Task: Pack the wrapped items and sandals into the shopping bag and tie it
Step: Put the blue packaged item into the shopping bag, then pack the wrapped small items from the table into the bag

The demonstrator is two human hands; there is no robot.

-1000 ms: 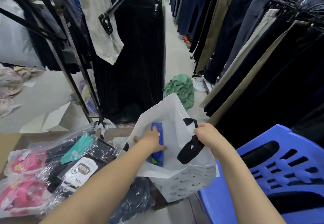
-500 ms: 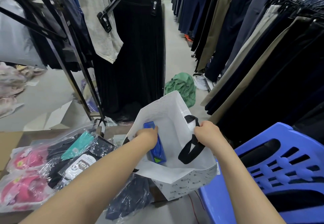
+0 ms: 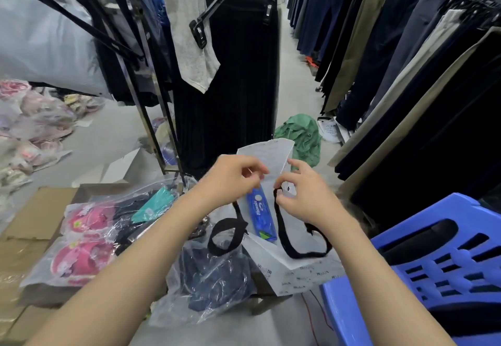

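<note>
Pinching the upper rim of the white non-woven shopping bag with printed lettering (image 3: 298,269), the left hand (image 3: 233,177) and the right hand (image 3: 306,194) hold its mouth between them, fingers closed on the fabric; the right hand also grips one black webbing handle loop (image 3: 287,248), while the other black handle loop (image 3: 225,234) droops over the bag's left edge. A flat blue printed packet (image 3: 261,217) lies in the bag's opening, just below the left fingertips. Left of the bag, touching its side, a clear plastic wrap of dark navy clothing (image 3: 211,278) overhangs the near edge of the desk. Farther left on the brown cardboard-covered desk (image 3: 35,210) rest two pink sandals in clear plastic wrap (image 3: 86,240), with a teal and black wrapped item (image 3: 151,207) beside them, well apart from the bag. A blue slotted plastic chair (image 3: 439,264) stands just right of the bag, close to the right forearm. Ahead, a pale floor aisle (image 3: 295,74) runs open between the black pleated garments on a rack (image 3: 238,88) and the hanging row of dark and khaki trousers (image 3: 393,74); a crumpled green cloth (image 3: 301,134) lies on it beyond the bag.
</note>
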